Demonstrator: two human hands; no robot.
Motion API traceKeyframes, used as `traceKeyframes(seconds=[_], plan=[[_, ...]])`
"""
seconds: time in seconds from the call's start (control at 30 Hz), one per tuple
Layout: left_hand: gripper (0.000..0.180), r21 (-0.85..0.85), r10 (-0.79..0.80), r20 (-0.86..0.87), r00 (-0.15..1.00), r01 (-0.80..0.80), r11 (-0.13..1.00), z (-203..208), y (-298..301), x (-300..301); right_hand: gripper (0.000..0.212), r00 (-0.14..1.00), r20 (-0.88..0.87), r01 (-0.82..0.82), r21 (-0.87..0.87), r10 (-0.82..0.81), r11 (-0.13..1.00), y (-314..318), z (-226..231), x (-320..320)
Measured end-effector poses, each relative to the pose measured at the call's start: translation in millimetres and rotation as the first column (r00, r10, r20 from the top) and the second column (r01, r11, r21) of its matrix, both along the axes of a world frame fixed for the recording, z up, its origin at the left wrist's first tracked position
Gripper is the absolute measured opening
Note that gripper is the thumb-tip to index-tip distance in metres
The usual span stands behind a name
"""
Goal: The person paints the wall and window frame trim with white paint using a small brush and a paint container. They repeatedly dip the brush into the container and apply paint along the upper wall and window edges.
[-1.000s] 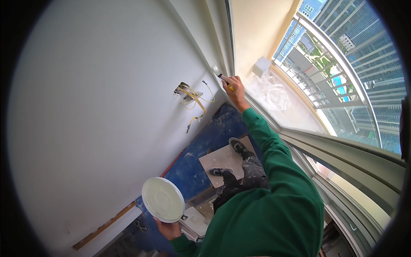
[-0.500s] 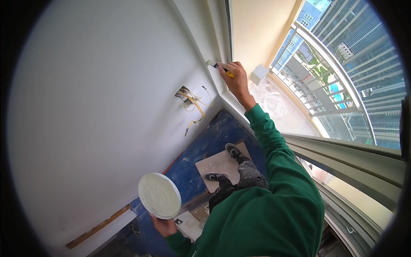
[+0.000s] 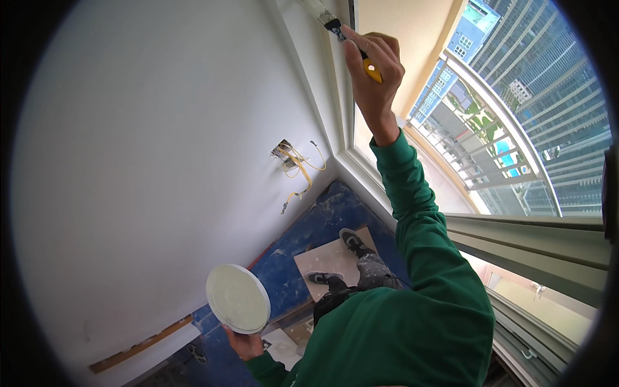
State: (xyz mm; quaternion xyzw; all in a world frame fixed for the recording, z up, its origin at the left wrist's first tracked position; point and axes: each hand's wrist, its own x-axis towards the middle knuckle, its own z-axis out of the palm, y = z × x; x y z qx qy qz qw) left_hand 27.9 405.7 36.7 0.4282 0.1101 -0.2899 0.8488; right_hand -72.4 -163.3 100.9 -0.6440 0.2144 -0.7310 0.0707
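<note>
My right hand [image 3: 376,68] is raised at the upper middle, fingers closed round the yellow-and-black handle of a paintbrush [image 3: 334,26]. The brush's whitish end runs up to the picture's top edge, beside the pale window frame [image 3: 329,71]; whether it touches there I cannot tell. Low down, near the wall, my left hand [image 3: 244,344] grips the lower edge of a round white bucket lid [image 3: 238,300]. Its upper face looks pale greenish-white. Most of the left fingers are hidden under it.
Loose yellow wires hang from an opened wall box [image 3: 284,151] in the white wall [image 3: 148,148]. A pale board [image 3: 332,261] under my shoes lies on the stained blue floor [image 3: 290,232]. To the right are sliding window tracks [image 3: 529,258] and a balcony railing [image 3: 509,116] high above the ground.
My right hand has moved up and away from the corner with the paintbrush, along the window frame. The lid in my left hand has shifted slightly down and tilted a little.
</note>
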Motion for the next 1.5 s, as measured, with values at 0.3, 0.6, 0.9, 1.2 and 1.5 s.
traceKeyframes(seconds=[0.3,0.6,0.9,1.2,1.5], plan=[[0.056,-0.001,-0.051,-0.006,0.999,0.051,0.999,-10,12,3,0.013,0.923,-0.379,0.143,0.505,0.07,0.851,52,-182,-14],[0.055,-0.036,-0.015,-0.036,0.999,0.013,0.999,-18,9,0,0.01,0.919,-0.353,0.221,0.096,-0.175,0.97,14,-33,5],[0.052,-0.053,0.043,-0.107,0.993,-0.049,0.997,-30,23,-7,0.03,0.945,-0.206,0.232,-0.125,-0.254,0.965,2,-20,10],[0.046,0.006,0.002,-0.079,0.997,-0.001,1.0,-26,31,-11,0.031,0.828,-0.522,0.311,0.123,-0.205,0.942,31,-166,5],[0.05,0.052,0.001,-0.082,0.997,0.003,0.999,-18,35,-20,0.025,0.706,-0.706,0.372,0.299,-0.058,0.879,50,-295,-3]])
